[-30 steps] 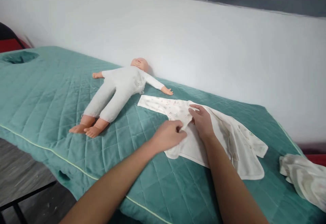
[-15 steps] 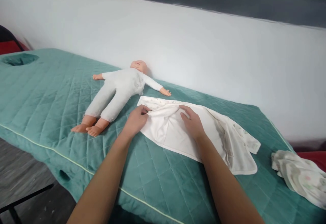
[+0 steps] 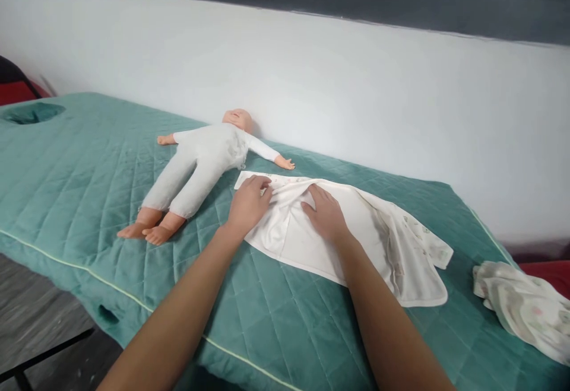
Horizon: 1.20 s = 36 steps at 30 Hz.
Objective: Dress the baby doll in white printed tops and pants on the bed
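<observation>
A white baby jacket point(image 3: 303, 242) lies spread on the green quilted cover, plain inside facing up, with small printed flowers on its sleeves. At its left end my left hand point(image 3: 250, 204) has fingers and thumb closed on gathered cloth near the sleeve. My right hand point(image 3: 326, 213) rests on the upper middle of the jacket, thumb apart from the fingers, its fingertips touching a raised fold. To the left, a baby doll point(image 3: 205, 153) with a white cloth body lies on its back, one arm stretched toward the jacket.
A crumpled floral cloth point(image 3: 525, 308) lies at the right end of the green-covered massage bed point(image 3: 89, 171). A face hole point(image 3: 33, 113) is at the far left. The white wall point(image 3: 378, 94) runs along the back. Red chairs point(image 3: 15, 91) show at the sides.
My left hand has shifted from the jacket's near edge up and right onto the fold, its fingers now over the cloth. My right hand stays almost in place. The view has shifted slightly.
</observation>
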{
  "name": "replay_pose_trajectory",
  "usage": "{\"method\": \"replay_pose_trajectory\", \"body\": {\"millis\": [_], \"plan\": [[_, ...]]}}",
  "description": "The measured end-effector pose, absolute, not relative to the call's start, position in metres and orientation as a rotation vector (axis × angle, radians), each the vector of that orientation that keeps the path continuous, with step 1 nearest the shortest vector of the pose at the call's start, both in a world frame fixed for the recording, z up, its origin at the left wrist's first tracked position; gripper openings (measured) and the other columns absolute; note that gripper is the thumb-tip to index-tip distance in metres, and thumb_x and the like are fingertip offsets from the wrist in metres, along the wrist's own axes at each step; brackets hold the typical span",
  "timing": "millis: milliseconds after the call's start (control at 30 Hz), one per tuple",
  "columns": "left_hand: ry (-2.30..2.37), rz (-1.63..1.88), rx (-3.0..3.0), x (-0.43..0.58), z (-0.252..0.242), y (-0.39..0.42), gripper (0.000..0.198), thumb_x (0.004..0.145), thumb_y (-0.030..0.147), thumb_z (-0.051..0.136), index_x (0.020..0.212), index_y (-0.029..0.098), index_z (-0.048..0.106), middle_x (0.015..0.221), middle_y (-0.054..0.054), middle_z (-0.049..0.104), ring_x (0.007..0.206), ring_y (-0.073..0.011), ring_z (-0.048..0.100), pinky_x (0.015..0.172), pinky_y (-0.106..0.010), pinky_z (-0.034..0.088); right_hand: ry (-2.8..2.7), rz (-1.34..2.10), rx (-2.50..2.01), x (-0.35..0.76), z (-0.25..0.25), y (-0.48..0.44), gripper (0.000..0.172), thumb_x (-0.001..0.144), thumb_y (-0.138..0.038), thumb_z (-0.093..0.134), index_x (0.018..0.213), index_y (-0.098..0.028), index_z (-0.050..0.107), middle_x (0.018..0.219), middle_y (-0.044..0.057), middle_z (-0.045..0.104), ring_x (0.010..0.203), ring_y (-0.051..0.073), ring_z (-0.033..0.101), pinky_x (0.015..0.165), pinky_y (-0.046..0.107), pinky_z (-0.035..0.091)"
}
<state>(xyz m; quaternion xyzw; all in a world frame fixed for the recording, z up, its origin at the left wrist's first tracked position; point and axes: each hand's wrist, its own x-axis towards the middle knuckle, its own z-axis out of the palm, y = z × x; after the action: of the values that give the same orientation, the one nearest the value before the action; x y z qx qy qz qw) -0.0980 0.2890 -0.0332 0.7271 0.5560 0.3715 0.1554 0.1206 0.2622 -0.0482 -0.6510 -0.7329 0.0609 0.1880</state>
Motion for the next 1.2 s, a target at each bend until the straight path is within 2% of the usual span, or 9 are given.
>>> {"method": "replay_pose_trajectory", "body": {"millis": [67,133,267,433,667,833,933,1033,1200], "plan": [[1.6,0.897,2.122,-0.085,-0.025,0.299,0.024,0.09,0.034,0.051,0.104,0.02,0.064,0.111,-0.008,0.071,0.104,-0.0232,0.064,0.089,-0.034,0.048,-2.08,0.152,-1.855,0.12,-0.049,0.263,0.059,0.097,-0.041,0.042,0.15,-0.016,0.036,0.156,0.011,0.04,0.144,0.025,0.035,0.117,0.042,0.026],[1.601,0.682,2.164,-0.071,-0.017,0.311,0.025,0.088,0.042,0.054,0.093,0.02,0.066,0.107,-0.008,0.072,0.099,-0.025,0.065,0.081,-0.033,0.048,-2.095,0.146,-1.876,0.12,-0.049,0.263,0.063,0.097,-0.044,0.041,0.153,-0.014,0.032,0.157,0.012,0.038,0.146,0.025,0.033,0.118,0.04,0.024],[1.521,0.392,2.206,-0.053,-0.011,0.329,0.025,0.081,0.047,0.061,0.077,0.022,0.061,0.089,-0.004,0.073,0.084,-0.0233,0.065,0.068,-0.031,0.042,-2.125,0.155,-1.912,0.12,-0.047,0.261,0.062,0.098,-0.046,0.039,0.151,-0.013,0.035,0.157,0.012,0.039,0.147,0.025,0.03,0.119,0.039,0.022],[1.535,0.586,2.038,-0.054,-0.024,0.341,0.021,0.083,0.042,0.06,0.077,0.022,0.057,0.081,-0.001,0.07,0.075,-0.0193,0.061,0.064,-0.029,0.038,-2.136,0.166,-1.917,0.119,-0.047,0.262,0.06,0.099,-0.048,0.036,0.149,-0.015,0.038,0.158,0.011,0.037,0.148,0.025,0.028,0.118,0.04,0.021],[1.576,1.007,1.839,-0.056,-0.039,0.349,0.019,0.089,0.036,0.055,0.078,0.021,0.051,0.077,0.0,0.064,0.071,-0.0163,0.057,0.065,-0.027,0.038,-2.118,0.153,-2.012,0.12,-0.047,0.262,0.065,0.1,-0.051,0.03,0.156,-0.018,0.027,0.164,0.007,0.025,0.151,0.022,0.02,0.12,0.04,0.017],[1.692,0.958,1.993,-0.053,-0.042,0.343,0.013,0.091,0.035,0.053,0.086,0.024,0.053,0.085,-0.001,0.067,0.079,-0.0194,0.06,0.064,-0.029,0.036,-2.047,0.127,-2.166,0.126,-0.048,0.263,0.066,0.1,-0.054,0.022,0.155,-0.017,0.03,0.164,0.005,0.022,0.152,0.022,0.015,0.121,0.044,0.014],[1.691,0.929,2.124,-0.055,-0.045,0.339,0.006,0.093,0.029,0.05,0.091,0.024,0.054,0.097,-0.003,0.068,0.086,-0.0202,0.062,0.067,-0.03,0.039,-1.998,0.111,-2.254,0.127,-0.047,0.262,0.067,0.1,-0.054,0.019,0.156,-0.017,0.028,0.165,0.005,0.02,0.153,0.022,0.013,0.122,0.045,0.013],[1.666,0.961,2.232,-0.058,-0.049,0.336,0.009,0.092,0.022,0.048,0.096,0.024,0.056,0.106,-0.005,0.067,0.095,-0.0214,0.062,0.071,-0.031,0.043,-1.959,0.107,-2.333,0.132,-0.046,0.26,0.068,0.1,-0.054,0.016,0.157,-0.017,0.025,0.165,0.005,0.017,0.153,0.022,0.01,0.121,0.045,0.013],[1.55,1.009,2.332,-0.06,-0.053,0.332,0.01,0.092,0.023,0.049,0.094,0.023,0.059,0.101,-0.006,0.068,0.1,-0.0238,0.061,0.083,-0.035,0.047,-1.771,0.131,-2.48,0.156,-0.043,0.251,0.072,0.1,-0.056,0.016,0.157,-0.014,0.023,0.166,0.01,0.015,0.152,0.025,0.013,0.121,0.046,0.014]]}}
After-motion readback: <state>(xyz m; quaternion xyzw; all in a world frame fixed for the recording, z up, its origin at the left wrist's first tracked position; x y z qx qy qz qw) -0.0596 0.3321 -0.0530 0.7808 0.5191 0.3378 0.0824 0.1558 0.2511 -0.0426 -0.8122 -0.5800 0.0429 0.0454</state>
